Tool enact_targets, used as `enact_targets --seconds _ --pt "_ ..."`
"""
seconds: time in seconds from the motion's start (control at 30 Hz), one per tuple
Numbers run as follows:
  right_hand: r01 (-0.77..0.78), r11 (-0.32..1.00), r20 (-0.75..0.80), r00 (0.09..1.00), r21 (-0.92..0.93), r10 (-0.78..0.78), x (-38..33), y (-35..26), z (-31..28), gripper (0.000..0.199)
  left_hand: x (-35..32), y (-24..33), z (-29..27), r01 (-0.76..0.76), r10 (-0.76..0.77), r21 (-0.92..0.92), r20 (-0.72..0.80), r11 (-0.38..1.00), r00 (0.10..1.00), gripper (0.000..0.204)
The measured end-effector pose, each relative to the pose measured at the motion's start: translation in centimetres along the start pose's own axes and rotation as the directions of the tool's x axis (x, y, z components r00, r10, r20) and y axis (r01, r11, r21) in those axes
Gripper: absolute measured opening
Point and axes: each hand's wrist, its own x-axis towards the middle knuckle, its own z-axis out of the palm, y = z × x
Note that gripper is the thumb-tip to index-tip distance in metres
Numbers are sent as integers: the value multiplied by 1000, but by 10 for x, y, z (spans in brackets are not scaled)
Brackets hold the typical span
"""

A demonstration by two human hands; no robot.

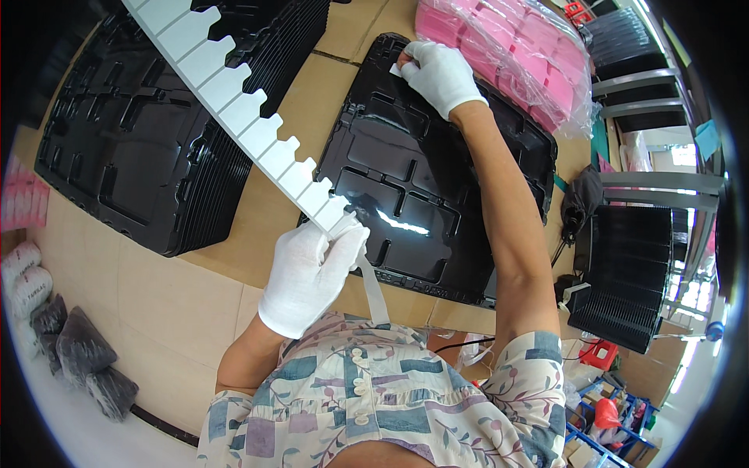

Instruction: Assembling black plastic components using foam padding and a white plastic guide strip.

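A long strip of white stickers, notched along one edge, runs from the upper left down to my left hand. That white-gloved hand is closed, pinching the strip's lower end, and a narrow pale band hangs below it. Under both hands lies a shiny black moulded plastic tray with shallow compartments. At its far left corner my right hand, also gloved, has its fingers drawn together on a small white sticker by the rim. One fingertip there looks bare.
A tall stack of black trays stands at the left on the cardboard-coloured surface. Pink trays in clear film are at the far right. More black trays stand beyond the right edge. Dark bags lie on the floor, lower left.
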Motion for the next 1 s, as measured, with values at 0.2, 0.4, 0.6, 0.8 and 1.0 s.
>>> enact_targets --seconds 0.2,0.4,0.6,0.8,1.0 --pt "120 973 22 993 -197 -118 4 -2 -2 19 -1 0 1 -31 32 35 -17 999 999 17" --pt "240 853 10 964 -464 -266 5 -6 5 17 -1 -3 0 -61 61 50 4 997 998 16" --pt "278 851 11 952 -445 -305 4 -7 6 15 -2 -5 1 -60 60 22 -18 998 998 15" --pt "171 954 -17 983 -246 -180 5 -5 4 11 -1 -1 -1 -75 73 93 18 993 997 15" --pt "99 981 -24 994 -170 -105 7 -4 5 10 -4 5 0 -44 44 43 13 998 999 13"
